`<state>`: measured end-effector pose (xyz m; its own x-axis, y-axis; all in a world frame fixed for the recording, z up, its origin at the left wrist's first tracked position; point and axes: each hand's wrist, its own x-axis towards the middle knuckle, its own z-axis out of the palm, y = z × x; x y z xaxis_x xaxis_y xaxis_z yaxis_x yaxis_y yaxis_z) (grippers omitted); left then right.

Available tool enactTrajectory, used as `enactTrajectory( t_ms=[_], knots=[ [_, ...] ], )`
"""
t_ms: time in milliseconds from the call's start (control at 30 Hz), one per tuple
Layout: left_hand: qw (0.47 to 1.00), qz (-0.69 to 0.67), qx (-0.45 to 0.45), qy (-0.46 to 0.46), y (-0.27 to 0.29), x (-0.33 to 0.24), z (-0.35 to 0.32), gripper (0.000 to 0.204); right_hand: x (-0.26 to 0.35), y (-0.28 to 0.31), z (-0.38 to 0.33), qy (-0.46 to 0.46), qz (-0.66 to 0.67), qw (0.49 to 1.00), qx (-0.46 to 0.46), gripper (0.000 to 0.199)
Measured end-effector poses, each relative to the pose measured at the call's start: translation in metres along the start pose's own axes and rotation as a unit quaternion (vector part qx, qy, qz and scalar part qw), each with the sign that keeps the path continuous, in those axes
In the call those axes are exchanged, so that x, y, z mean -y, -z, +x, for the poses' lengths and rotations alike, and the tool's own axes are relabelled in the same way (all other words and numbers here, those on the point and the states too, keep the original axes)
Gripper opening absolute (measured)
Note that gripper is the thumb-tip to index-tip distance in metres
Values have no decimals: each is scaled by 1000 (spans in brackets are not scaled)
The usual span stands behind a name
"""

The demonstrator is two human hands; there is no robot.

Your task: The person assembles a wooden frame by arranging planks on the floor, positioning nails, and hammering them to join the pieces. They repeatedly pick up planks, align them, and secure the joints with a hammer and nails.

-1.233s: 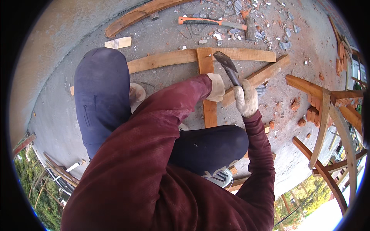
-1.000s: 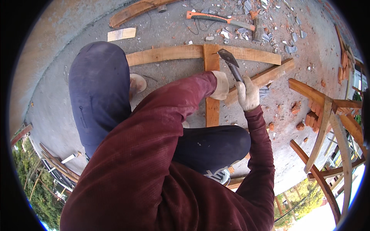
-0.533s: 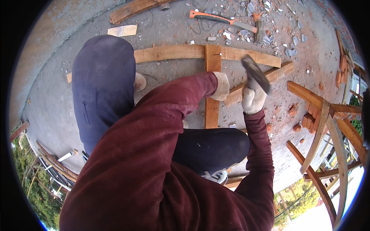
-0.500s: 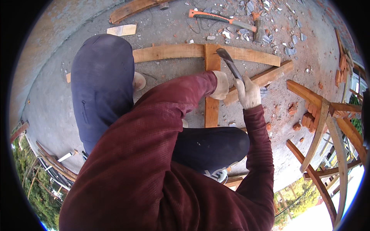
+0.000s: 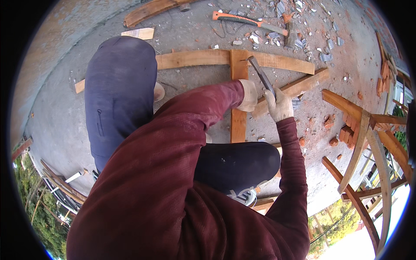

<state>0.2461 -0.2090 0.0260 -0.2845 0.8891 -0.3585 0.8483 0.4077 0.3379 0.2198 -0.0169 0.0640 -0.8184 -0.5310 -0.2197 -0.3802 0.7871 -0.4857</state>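
Beyond our knees we see an orange-handled hatchet [image 5: 249,20] among broken shards [image 5: 303,26], brick pieces [image 5: 336,138], and a curved wooden frame [image 5: 368,143] at right.

No packages, no labels, no signs, no screens anywhere in view

Maroon sleeve [image 5: 203,108], white gloves [image 5: 279,104], orange-handled axe [image 5: 247,19].

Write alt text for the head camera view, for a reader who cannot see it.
A person crouches over crossed wooden planks on concrete, the gloved right hand holding a hammer with its head at the joint, the gloved left hand resting on the upright plank. An orange-handled axe lies beyond, amid rubble.
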Motion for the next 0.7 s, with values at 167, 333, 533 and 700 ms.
enactTrajectory(
  t_ms=[167, 333, 533, 700],
  knots=[
    [998, -30, -31, 52, -12, -3, -4, 33, 71, 66, 1, 68, 363, 925, -86, 56],
    [996, -41, -50, 60, -11, 0, 3, 26, 84, 56, 16, 279, 573, 755, -153, 74],
    [998, 15, -39, 49, -5, -6, -5, 17, 15, 26, 6, -31, 174, 982, -70, 57],
    [995, -56, -41, 69, -15, -4, 2, 30, 117, 102, 23, 239, 620, 723, -191, 61]
  ],
)
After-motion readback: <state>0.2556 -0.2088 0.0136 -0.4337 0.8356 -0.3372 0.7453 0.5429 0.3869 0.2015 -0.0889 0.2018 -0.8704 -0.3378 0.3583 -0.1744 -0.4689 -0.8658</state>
